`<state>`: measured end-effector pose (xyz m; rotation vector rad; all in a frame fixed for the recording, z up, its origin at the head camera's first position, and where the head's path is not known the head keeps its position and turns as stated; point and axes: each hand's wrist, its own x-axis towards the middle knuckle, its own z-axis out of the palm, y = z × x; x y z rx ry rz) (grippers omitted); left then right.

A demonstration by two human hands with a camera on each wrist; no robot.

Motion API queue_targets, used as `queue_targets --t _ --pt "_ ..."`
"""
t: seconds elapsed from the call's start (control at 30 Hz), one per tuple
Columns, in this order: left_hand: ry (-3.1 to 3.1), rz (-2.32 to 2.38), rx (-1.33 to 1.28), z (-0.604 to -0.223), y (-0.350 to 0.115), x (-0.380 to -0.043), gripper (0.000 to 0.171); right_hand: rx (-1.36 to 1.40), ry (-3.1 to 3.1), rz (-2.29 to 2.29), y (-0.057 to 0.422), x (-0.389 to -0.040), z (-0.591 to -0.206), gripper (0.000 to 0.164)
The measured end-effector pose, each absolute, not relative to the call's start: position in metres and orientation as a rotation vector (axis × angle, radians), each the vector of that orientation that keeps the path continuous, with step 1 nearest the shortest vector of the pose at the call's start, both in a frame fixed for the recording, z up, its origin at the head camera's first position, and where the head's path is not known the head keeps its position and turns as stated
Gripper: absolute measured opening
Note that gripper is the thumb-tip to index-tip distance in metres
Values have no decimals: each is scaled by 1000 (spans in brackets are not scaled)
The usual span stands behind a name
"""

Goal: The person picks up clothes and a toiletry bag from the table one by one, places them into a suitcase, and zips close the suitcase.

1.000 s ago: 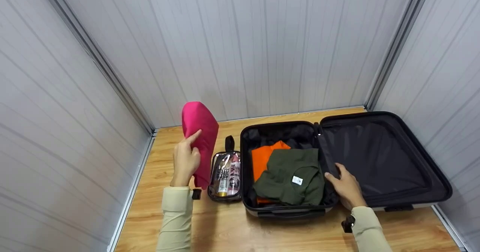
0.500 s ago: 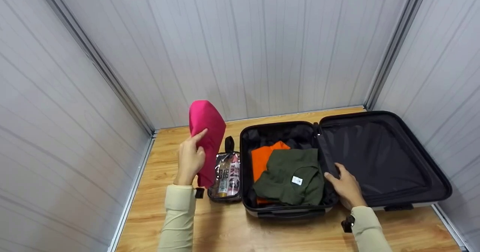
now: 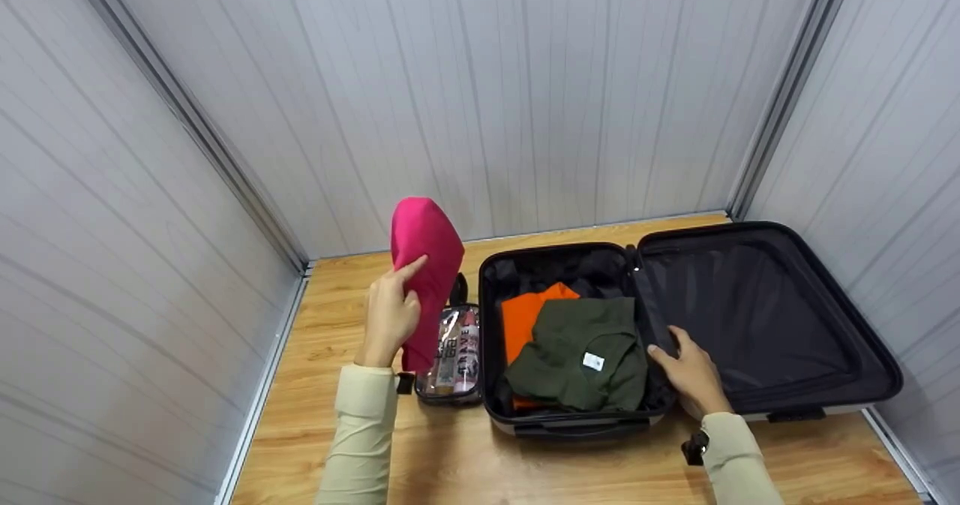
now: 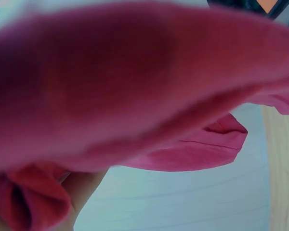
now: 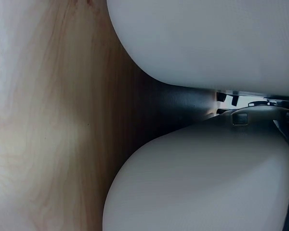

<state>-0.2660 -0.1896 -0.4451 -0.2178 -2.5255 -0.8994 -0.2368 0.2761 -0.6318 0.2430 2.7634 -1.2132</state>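
My left hand (image 3: 391, 310) grips a folded pink garment (image 3: 431, 246) in the air, index finger laid straight along it. In the left wrist view the pink cloth (image 4: 135, 86) fills most of the picture and hides much of the hand. My right hand (image 3: 694, 374) holds the edge of the opened suitcase (image 3: 750, 302) near the hinge, between its two halves. Inside the left half lie an orange garment (image 3: 523, 317) and, over it, a dark green shirt (image 3: 574, 340) with a white label. The right wrist view shows the suitcase's pale outer shells (image 5: 197, 187), not the hand.
A clear toiletry pouch (image 3: 459, 351) with bottles and a black loop stands against the suitcase's left side, partly covered by the pink garment. Wood-look flooring (image 3: 300, 415) lies beneath. Pale panel walls (image 3: 495, 100) rise at the back and both sides.
My left hand has carried the pink garment rightward and slightly up, so that it overlaps the pouch more. The right hand has stayed on the suitcase edge.
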Motion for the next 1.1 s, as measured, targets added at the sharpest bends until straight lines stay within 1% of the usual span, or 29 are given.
queue_targets --t 0.23,0.57,1.1 --pt "-2535 -919 -227 -443 -183 -267 67 241 2759 -1221 276 -236 -632 78" --pt "-2537 -970 -249 -441 -171 -268 68 233 2727 -1264 278 -233 -630 79" --pt "-2472 -926 -343 -440 -149 -273 66 254 2747 -1227 281 -230 -627 81"
